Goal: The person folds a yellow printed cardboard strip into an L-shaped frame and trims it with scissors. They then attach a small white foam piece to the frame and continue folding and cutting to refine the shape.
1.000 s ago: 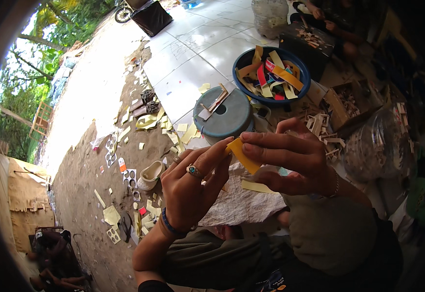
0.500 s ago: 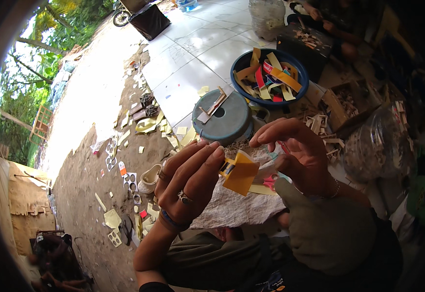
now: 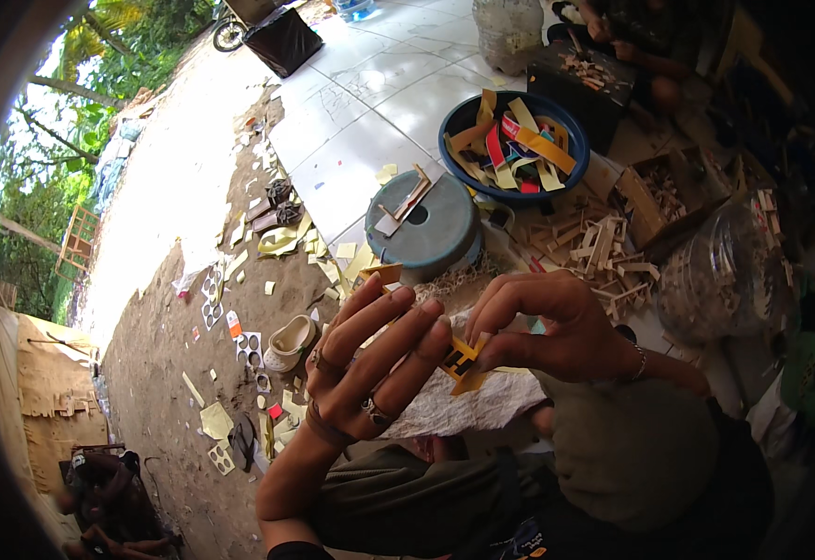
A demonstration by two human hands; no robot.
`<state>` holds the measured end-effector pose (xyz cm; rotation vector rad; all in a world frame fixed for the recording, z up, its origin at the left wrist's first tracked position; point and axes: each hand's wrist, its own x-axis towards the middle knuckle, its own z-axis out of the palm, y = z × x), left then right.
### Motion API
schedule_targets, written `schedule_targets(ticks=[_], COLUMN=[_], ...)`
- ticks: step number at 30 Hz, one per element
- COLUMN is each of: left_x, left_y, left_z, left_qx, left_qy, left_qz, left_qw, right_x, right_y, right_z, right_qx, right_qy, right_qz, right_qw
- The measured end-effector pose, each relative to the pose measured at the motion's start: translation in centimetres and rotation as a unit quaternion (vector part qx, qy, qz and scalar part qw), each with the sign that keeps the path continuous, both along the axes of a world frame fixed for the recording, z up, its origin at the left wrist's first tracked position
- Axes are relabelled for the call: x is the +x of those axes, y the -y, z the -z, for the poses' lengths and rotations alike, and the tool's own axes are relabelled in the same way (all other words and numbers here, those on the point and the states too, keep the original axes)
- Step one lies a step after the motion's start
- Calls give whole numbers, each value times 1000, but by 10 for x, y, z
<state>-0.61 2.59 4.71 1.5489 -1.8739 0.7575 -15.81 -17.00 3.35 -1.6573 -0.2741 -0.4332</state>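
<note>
Pinching a small folded yellow piece (image 3: 463, 367) by its edge between thumb and forefinger of the right hand (image 3: 562, 325) — grip closed to a narrow pinch. Holding the same piece from the other side with the left hand (image 3: 370, 359), fingers loosely curved across it; cannot tell the thumb's position, hidden from view. Keeping the piece in the air between the hands, above a pale wrinkled surface (image 3: 473, 408).

Can see, just past the fingertips, a round grey-blue stool (image 3: 449, 229) with a thin wooden frame (image 3: 412, 198) on top. Beyond that, can see a dark blue basin (image 3: 579, 159) full of coloured strips (image 3: 524, 140) on pale tiles (image 3: 361, 131). To the right, can make out heaped wooden pieces (image 3: 604, 247) beside a cardboard box (image 3: 644, 201); to the left, a beige clog (image 3: 291, 343) — near paper scraps (image 3: 215, 420) on bare earth (image 3: 160, 373).
</note>
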Motion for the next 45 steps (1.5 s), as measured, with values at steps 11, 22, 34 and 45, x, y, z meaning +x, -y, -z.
schedule_targets(ticks=[11,22,34,45], left_x=[-7,-11,-13,-16], left_y=[3,-1,-10,-10], left_z=[-13,-22,-27,-26], left_qx=[-21,1,40,58], left_qy=[0,23,52,43], left_qz=[-47,-68,-82,-78], left_qw=[999,997,994,994], right_x=[-5,-10,-1,2], right_y=[3,-2,2,4], right_z=[-11,-13,-13,-14], right_qx=[-328,-337,-212,-128], right_qy=[278,249,199,142], right_qz=[241,281,182,118], right_qw=[870,863,940,974])
